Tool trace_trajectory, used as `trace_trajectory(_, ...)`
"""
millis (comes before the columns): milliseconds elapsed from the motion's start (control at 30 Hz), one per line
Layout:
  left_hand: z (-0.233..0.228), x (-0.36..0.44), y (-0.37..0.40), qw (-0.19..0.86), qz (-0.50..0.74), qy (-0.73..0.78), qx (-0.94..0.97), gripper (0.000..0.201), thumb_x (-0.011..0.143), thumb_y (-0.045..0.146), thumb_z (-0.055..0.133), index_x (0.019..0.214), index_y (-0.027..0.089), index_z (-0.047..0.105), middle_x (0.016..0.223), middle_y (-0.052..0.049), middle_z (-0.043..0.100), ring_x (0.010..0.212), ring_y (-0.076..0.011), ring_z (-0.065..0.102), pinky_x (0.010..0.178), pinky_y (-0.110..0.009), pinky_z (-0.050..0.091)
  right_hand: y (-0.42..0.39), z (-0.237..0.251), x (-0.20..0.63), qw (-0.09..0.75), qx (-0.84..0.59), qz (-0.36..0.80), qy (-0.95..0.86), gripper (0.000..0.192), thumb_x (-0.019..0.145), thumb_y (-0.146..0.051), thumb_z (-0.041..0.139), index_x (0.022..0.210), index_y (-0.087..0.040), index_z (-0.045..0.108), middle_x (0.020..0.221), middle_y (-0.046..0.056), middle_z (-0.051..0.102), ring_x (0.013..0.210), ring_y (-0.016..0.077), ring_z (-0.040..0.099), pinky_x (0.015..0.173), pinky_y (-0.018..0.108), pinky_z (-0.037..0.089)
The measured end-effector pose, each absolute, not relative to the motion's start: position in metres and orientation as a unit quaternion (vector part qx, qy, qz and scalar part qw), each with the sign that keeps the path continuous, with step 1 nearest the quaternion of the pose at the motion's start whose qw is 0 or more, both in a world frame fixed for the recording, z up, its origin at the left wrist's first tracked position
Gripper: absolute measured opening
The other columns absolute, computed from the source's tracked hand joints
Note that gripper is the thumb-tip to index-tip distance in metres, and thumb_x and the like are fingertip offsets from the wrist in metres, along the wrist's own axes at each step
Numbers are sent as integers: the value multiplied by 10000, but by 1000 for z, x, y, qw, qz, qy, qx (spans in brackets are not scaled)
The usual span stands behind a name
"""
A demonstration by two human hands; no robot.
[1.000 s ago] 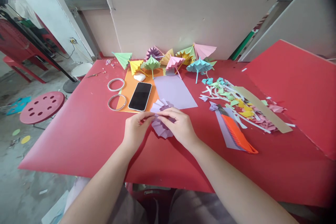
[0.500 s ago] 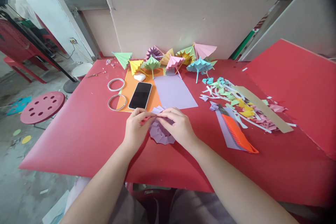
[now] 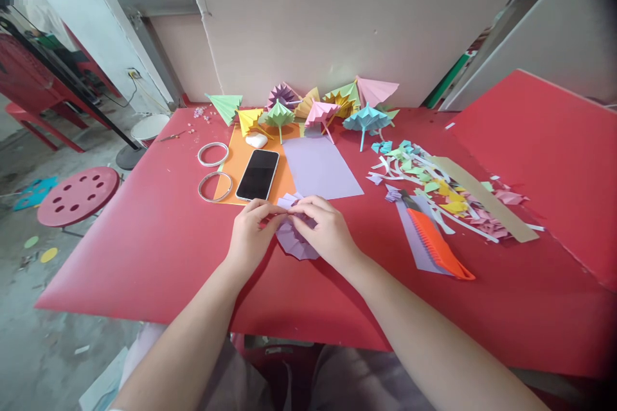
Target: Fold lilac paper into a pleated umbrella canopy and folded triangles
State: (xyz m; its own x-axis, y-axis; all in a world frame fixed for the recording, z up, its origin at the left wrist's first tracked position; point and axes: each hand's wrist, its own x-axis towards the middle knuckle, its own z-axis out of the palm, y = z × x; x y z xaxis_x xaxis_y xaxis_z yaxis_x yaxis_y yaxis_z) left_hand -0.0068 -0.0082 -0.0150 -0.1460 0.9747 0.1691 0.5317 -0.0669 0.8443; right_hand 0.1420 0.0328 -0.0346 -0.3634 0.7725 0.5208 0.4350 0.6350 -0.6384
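Note:
A pleated purple paper piece lies on the red table near its middle front. My left hand pinches its upper left edge. My right hand presses on it from the right, fingers curled over the folds and meeting the left fingertips. Most of the paper is hidden beneath both hands. Just beyond them lie a black phone on an orange sheet and a flat purple sheet.
Several folded paper umbrellas stand along the far edge by the wall. Two tape rings lie left of the phone. An orange cutter and paper scraps lie to the right. A red stool stands at left.
The pleated paper has been drawn together and tucked further under my fingers; its upper fan has folded down. Both hands stayed in place.

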Motion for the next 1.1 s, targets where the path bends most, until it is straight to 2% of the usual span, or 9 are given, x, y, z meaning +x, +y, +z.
trace_trajectory(433,-15,-7,-7,269,396,653,587,110,762,232,585,762,234,695,789,5,641,707,-135,587,649,-242,461,33,-35,141,376,-410,216,-802,101,822,-188,561,834,-220,656,813,42,670,847,201,616,723,327,493)
trace_trajectory(700,-15,-8,-6,281,397,661,571,68,739,261,606,727,225,663,780,8,648,718,-146,594,666,-260,461,34,-33,142,358,-417,214,-807,122,830,-200,561,740,-227,638,770,26,653,797,185,606,679,293,469)
trace_trajectory(933,-14,-10,-6,306,392,669,553,97,711,299,619,672,212,630,729,10,629,651,-144,567,641,-274,460,35,-32,142,361,-420,210,-806,114,826,-195,572,729,-223,624,763,24,652,795,183,603,665,284,458)
trace_trajectory(1100,-13,-11,-5,308,399,661,556,87,732,268,589,699,214,648,759,2,647,694,-153,587,676,-282,461,35,-33,144,367,-419,203,-806,155,844,-210,546,704,-235,605,739,18,640,775,181,593,653,288,455)
